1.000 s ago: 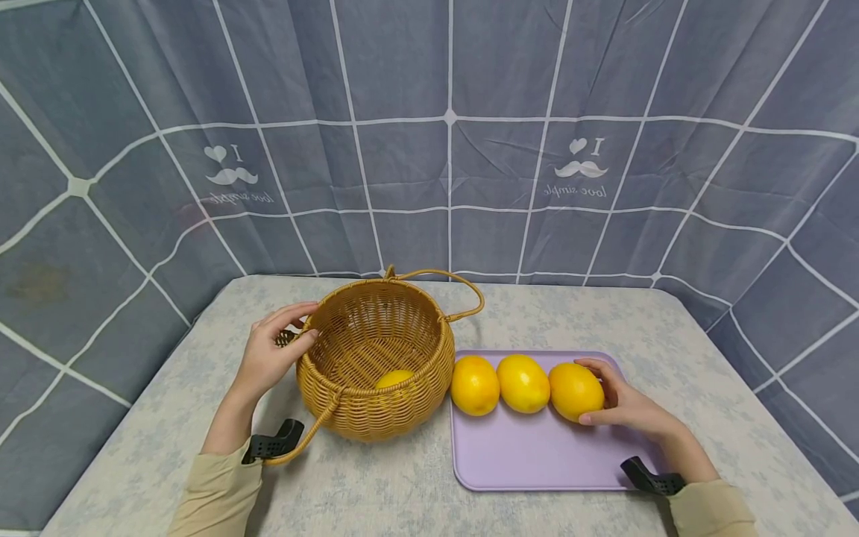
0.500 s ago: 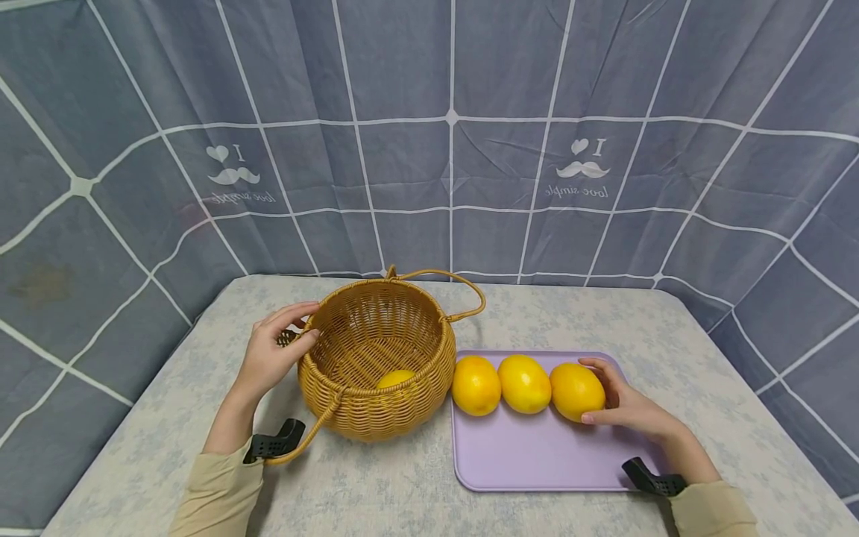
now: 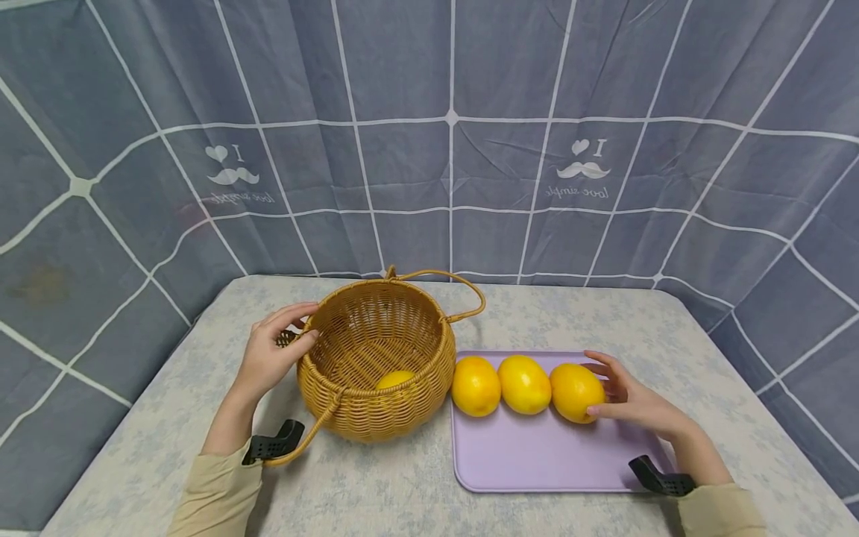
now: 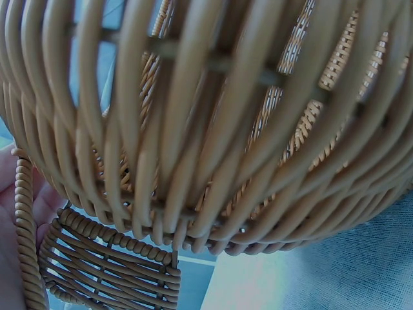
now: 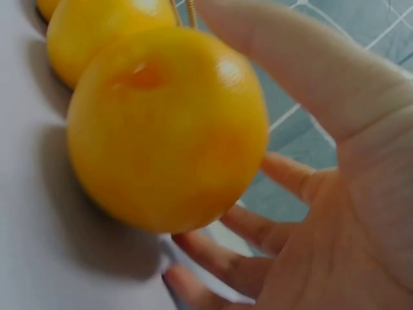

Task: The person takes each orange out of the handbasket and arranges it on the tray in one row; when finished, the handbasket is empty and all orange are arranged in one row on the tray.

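Observation:
The left hand (image 3: 271, 350) holds the left rim of a round wicker basket (image 3: 376, 414), thumb and fingers at the edge. In the left wrist view, part of that hand (image 4: 45, 200) shows beside the basket's woven wall (image 4: 213, 129). One lemon (image 3: 394, 379) lies inside the basket, partly hidden by the front rim. On a lilac tray (image 3: 537, 459) stand three lemons in a row: a left one (image 3: 476, 385), a middle one (image 3: 524, 384) and a right one (image 3: 577, 393). The right hand (image 3: 634, 403) is spread loosely around the right lemon's side, its fingers lifted and slack.
The basket's handles (image 3: 470, 287) stick out to the back right and front left. A pale patterned cloth (image 3: 376, 492) covers the table, and a grey-blue checked curtain (image 3: 403, 164) hangs behind and at both sides. The basket touches or nearly touches the tray's left edge.
The right hand has loosened and shifted slightly right, away from the right lemon, its fingers spreading. The lemons, basket and left hand stay where they were.

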Demonstrator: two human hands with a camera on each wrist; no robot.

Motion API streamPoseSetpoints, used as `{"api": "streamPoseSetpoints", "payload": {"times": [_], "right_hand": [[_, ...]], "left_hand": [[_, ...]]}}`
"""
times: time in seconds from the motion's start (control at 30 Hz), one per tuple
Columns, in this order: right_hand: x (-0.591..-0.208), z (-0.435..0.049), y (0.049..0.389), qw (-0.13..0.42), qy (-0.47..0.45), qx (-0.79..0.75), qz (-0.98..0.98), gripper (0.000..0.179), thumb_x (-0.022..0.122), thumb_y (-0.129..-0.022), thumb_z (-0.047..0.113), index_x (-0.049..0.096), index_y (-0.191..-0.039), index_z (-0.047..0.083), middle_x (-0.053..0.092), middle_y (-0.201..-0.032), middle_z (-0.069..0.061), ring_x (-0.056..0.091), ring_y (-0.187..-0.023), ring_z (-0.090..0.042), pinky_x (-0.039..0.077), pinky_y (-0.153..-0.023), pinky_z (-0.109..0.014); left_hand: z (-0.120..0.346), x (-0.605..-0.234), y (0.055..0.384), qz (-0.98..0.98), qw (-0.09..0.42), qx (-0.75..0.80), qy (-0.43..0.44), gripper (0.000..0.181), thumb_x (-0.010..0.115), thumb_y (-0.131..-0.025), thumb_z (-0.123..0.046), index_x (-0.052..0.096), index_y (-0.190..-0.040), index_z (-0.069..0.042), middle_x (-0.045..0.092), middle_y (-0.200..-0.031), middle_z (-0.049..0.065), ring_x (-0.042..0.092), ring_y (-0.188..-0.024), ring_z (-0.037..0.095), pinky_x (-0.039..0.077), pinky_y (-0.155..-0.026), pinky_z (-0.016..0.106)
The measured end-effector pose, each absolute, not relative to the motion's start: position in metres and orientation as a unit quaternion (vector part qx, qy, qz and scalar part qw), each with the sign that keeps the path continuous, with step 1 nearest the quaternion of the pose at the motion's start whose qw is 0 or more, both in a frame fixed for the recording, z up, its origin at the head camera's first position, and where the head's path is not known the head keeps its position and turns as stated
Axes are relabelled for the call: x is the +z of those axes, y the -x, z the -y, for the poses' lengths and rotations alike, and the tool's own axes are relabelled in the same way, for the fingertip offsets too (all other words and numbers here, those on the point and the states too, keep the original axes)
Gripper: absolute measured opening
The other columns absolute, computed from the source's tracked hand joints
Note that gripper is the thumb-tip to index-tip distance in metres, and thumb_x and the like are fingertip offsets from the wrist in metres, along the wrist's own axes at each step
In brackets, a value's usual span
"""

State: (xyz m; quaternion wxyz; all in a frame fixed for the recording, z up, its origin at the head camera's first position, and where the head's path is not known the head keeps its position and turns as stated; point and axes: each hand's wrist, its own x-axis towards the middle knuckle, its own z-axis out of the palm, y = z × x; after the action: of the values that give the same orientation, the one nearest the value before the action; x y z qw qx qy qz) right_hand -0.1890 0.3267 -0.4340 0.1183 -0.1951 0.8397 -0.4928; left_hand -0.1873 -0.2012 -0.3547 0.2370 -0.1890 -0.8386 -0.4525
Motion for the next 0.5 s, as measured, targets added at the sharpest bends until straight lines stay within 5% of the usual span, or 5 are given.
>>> {"api": "streamPoseSetpoints", "payload": {"times": [0.2,0.37,0.5], "right_hand": [[-0.416,-0.322,0.189,0.107,0.201,-0.471,-0.852,0.074,0.063,-0.089,0.013,0.018,-0.146,0.004,0.026,-0.143,-0.031,0.032,-0.124,-0.053,0.031,-0.096,-0.062],[-0.394,-0.31,0.194,0.102,0.217,-0.459,-0.856,0.065,0.059,-0.092,0.015,0.024,-0.146,0.004,0.027,-0.145,-0.026,0.033,-0.127,-0.049,0.033,-0.096,-0.062],[-0.373,-0.297,0.2,0.104,0.241,-0.452,-0.852,0.058,0.058,-0.093,0.015,0.03,-0.143,0.004,0.03,-0.146,-0.02,0.035,-0.128,-0.045,0.042,-0.096,-0.044]], "left_hand": [[0.202,-0.355,0.187,0.839,0.236,-0.453,0.19,0.033,0.061,-0.083,0.008,0.061,-0.116,0.01,0.058,-0.118,0.025,0.05,-0.085,0.022,0.042,-0.063,0.017],[0.201,-0.355,0.187,0.84,0.236,-0.452,0.185,0.033,0.06,-0.083,0.008,0.061,-0.116,0.01,0.058,-0.117,0.024,0.05,-0.085,0.025,0.041,-0.063,0.016],[0.201,-0.355,0.187,0.841,0.235,-0.451,0.184,0.033,0.061,-0.083,0.008,0.061,-0.116,0.01,0.058,-0.117,0.024,0.05,-0.085,0.026,0.041,-0.064,0.016]]}}
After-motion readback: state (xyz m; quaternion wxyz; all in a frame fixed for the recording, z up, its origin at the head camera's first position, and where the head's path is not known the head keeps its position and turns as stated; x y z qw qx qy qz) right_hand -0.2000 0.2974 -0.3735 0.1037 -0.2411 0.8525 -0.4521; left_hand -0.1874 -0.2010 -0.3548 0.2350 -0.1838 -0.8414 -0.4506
